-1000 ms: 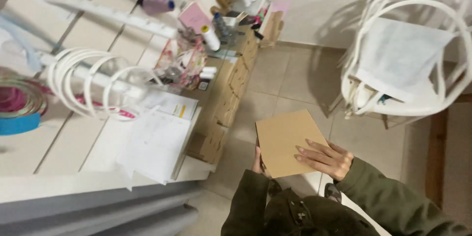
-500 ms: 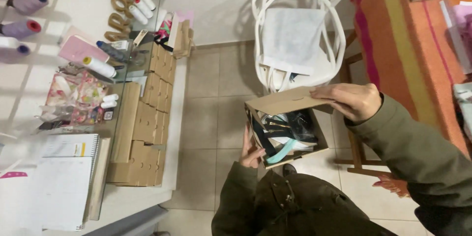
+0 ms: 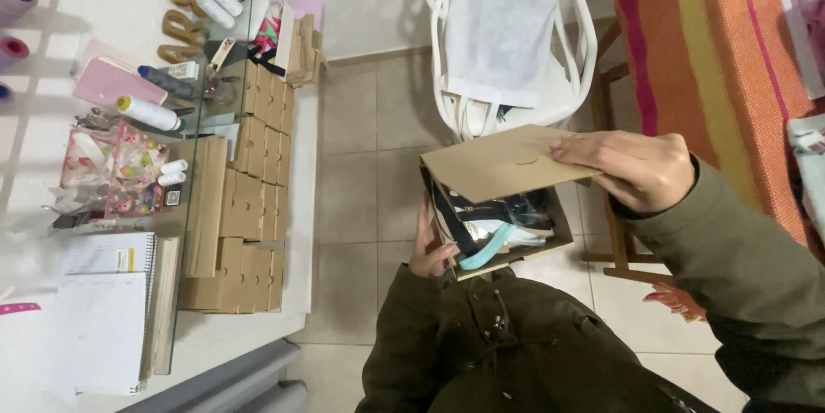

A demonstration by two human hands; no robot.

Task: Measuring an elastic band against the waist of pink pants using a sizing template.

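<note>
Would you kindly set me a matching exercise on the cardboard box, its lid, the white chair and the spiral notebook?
1. brown cardboard lid
2. open brown cardboard box
3. white bentwood chair
4. white spiral notebook

A. lying on the white table
B. supported by the left hand
C. lifted by the right hand
D. standing on the tiled floor

Pairs: 1-C, 2-B, 3-D, 4-A

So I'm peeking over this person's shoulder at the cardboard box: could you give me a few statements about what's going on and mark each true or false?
1. The right hand lifts the box's cardboard lid. True.
2. The box is empty. False: dark straps and a pale teal band lie inside.
3. The left hand steadies the box from the side. True.
4. The white chair holds a red bag. False: a white bag rests on it.
</note>
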